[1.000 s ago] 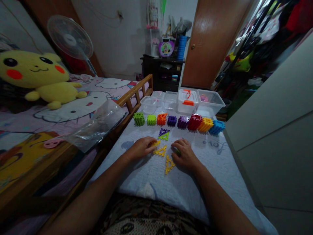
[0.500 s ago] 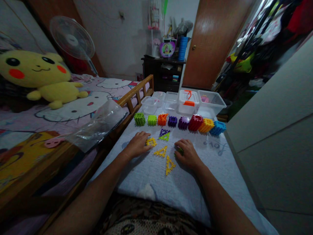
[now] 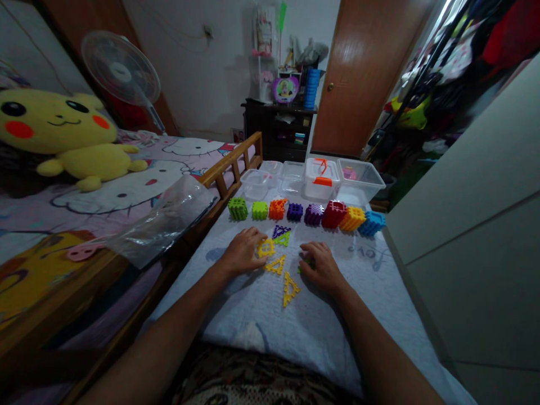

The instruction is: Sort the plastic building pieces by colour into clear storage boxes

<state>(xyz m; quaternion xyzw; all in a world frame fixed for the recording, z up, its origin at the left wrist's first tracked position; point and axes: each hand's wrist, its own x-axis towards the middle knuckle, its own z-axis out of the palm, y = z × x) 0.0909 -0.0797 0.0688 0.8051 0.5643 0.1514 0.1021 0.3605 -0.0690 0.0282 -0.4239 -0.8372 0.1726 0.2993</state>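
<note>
My left hand [image 3: 243, 251] rests on the cloth, thumb and fingers closed about the edge of a yellow square building piece [image 3: 266, 248]. Just beyond that square lie a purple triangle piece [image 3: 280, 230] and a light green triangle piece [image 3: 282, 239], set edge to edge. A yellow triangle piece [image 3: 275, 265] lies right by my left thumb, and a second yellow triangle piece [image 3: 291, 289] lies nearer to me. My right hand [image 3: 323, 266] is curled over a green building piece [image 3: 306, 266], mostly covered by the fingers.
Stacks of building pieces stand in a row, from a green stack [image 3: 238, 208] to a blue stack [image 3: 372, 223]. Behind them are clear plastic boxes, one with an orange-handled lid [image 3: 322, 171]. A wooden bed rail [image 3: 230, 163] borders the left side; a pale cabinet [image 3: 472, 236] stands right.
My left hand has slid the yellow square to the right, closer to the purple and green triangles. My right hand stays nearly in place, and more of its green piece shows.
</note>
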